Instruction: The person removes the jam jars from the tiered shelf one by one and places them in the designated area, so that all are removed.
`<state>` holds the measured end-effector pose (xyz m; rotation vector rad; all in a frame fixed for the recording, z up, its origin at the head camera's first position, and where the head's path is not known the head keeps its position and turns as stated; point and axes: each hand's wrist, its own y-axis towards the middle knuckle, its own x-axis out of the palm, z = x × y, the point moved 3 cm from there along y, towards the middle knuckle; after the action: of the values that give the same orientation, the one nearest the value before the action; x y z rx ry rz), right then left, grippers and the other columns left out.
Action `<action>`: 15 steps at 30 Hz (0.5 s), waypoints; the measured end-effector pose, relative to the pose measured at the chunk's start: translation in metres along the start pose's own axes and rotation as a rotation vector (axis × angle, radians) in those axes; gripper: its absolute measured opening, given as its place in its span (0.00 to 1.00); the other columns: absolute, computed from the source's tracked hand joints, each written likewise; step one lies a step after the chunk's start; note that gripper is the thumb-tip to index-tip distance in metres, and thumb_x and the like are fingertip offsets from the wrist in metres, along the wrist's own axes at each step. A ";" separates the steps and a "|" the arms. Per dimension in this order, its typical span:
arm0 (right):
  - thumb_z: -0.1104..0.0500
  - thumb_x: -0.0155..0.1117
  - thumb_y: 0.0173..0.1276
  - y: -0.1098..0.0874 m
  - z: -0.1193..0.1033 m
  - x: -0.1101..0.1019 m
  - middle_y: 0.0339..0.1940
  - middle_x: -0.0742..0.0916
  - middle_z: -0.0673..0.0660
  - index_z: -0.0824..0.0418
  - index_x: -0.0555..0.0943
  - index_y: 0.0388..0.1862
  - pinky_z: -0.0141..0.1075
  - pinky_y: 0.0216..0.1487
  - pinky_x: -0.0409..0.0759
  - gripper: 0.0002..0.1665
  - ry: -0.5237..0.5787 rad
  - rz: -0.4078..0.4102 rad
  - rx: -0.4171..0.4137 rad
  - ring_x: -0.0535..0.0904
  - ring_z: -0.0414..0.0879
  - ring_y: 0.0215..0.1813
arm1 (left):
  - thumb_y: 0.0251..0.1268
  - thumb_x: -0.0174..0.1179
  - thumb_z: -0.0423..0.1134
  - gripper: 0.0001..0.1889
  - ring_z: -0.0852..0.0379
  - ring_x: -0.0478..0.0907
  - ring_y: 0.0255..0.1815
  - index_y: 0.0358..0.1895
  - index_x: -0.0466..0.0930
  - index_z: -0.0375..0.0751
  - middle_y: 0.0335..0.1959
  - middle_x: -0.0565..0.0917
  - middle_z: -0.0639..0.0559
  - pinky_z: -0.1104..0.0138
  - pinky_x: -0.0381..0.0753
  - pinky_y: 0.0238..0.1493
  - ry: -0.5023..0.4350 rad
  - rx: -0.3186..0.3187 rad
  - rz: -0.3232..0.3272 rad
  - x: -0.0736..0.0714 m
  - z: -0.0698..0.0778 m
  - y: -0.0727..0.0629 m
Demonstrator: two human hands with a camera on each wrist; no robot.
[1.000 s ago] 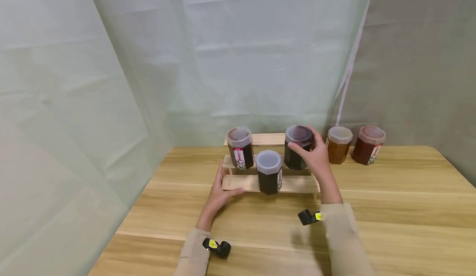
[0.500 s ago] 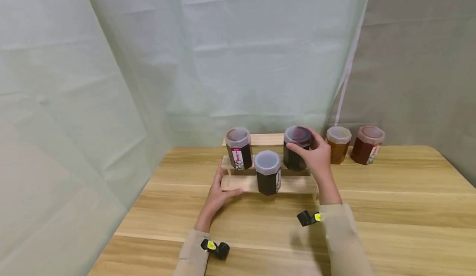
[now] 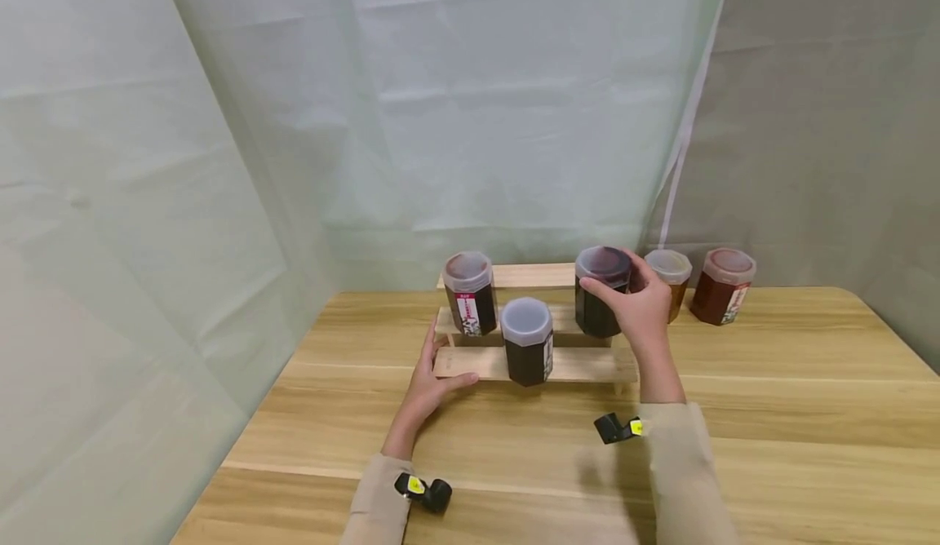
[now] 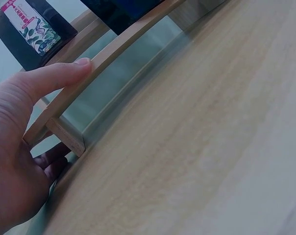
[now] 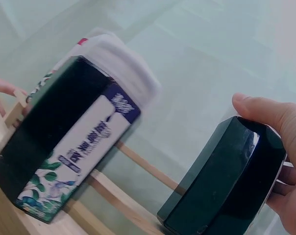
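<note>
Step in hand: judged to be the seating of the held jar (image 3: 593, 315) on the rack (image 3: 470, 361), the rack being steadied from the left. Next move: a level base on the middle slat is judged to be called for, with the fingers loosened only once the weight is borne.

Held jar: dark, lidded, roughly upright, positioned at the middle slat toward the rack's right end; whether it is carried by the slat cannot be told.

Right grip (image 3: 644, 310): spread to the width of the held jar, by which it is filled; thumb laid at the near side, fingers wrapped round the right.

Left grip (image 3: 432, 383): narrow, the rack's left end being clasped; thumb pressed on the front slat, fingers curled behind by the leg.

Front jar (image 3: 525, 357): dark, stood on the front slat.

Labelled jar (image 3: 470, 296): dark, stood on the middle slat, left end.

Amber jar (image 3: 674, 277): on the bench (image 3: 514, 455), partly hidden by the right grip.

Red jar (image 3: 721, 292): on the bench, beside the amber jar.
</note>
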<state>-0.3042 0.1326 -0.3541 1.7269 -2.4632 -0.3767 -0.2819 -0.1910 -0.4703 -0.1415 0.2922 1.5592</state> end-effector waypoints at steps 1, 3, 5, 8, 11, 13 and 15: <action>0.56 0.80 0.51 0.000 0.000 -0.002 0.59 0.83 0.57 0.57 0.77 0.63 0.26 0.59 0.76 0.39 0.009 0.011 0.003 0.78 0.38 0.59 | 0.47 0.77 0.38 0.63 0.35 0.54 0.77 0.78 0.37 0.67 0.75 0.60 0.34 0.39 0.48 0.76 0.004 0.004 -0.002 0.000 0.000 0.000; 0.57 0.79 0.52 0.001 0.000 -0.007 0.57 0.83 0.55 0.57 0.77 0.63 0.21 0.55 0.75 0.38 0.029 0.033 0.005 0.78 0.33 0.55 | 0.47 0.77 0.38 0.63 0.36 0.54 0.77 0.78 0.37 0.68 0.75 0.60 0.35 0.40 0.48 0.76 0.005 0.001 -0.003 0.000 0.001 0.000; 0.58 0.79 0.52 0.003 0.000 -0.011 0.53 0.83 0.50 0.58 0.77 0.63 0.19 0.52 0.75 0.37 0.050 0.058 -0.005 0.78 0.30 0.52 | 0.46 0.77 0.38 0.63 0.36 0.54 0.77 0.78 0.37 0.69 0.75 0.60 0.36 0.40 0.48 0.77 0.005 -0.006 0.001 -0.001 0.001 0.000; 0.60 0.79 0.51 0.005 0.000 -0.019 0.47 0.82 0.42 0.60 0.78 0.61 0.18 0.49 0.75 0.36 0.054 0.101 -0.030 0.77 0.28 0.48 | 0.46 0.77 0.38 0.63 0.36 0.56 0.76 0.78 0.37 0.68 0.74 0.61 0.36 0.40 0.50 0.76 0.017 0.000 0.008 -0.004 0.001 0.000; 0.61 0.80 0.49 0.008 0.002 -0.027 0.42 0.80 0.36 0.61 0.79 0.59 0.18 0.48 0.74 0.36 0.056 0.147 -0.033 0.77 0.28 0.46 | 0.46 0.77 0.37 0.63 0.37 0.57 0.75 0.78 0.38 0.68 0.74 0.61 0.36 0.41 0.51 0.76 0.011 -0.001 0.017 -0.006 0.002 -0.001; 0.61 0.80 0.49 0.009 0.003 -0.034 0.41 0.80 0.35 0.60 0.78 0.59 0.18 0.47 0.74 0.37 0.066 0.175 -0.017 0.77 0.29 0.47 | 0.47 0.77 0.37 0.62 0.36 0.57 0.75 0.78 0.38 0.67 0.74 0.61 0.35 0.41 0.51 0.76 0.001 0.002 0.020 -0.006 0.002 -0.001; 0.62 0.80 0.48 0.012 0.006 -0.041 0.41 0.80 0.36 0.59 0.77 0.59 0.18 0.48 0.74 0.37 0.099 0.204 0.012 0.77 0.30 0.48 | 0.46 0.77 0.36 0.62 0.36 0.57 0.75 0.79 0.39 0.67 0.74 0.61 0.35 0.41 0.50 0.76 -0.009 0.002 0.022 -0.006 0.002 -0.001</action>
<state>-0.3021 0.1751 -0.3545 1.4419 -2.5427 -0.2501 -0.2803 -0.1967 -0.4671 -0.1304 0.2894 1.5811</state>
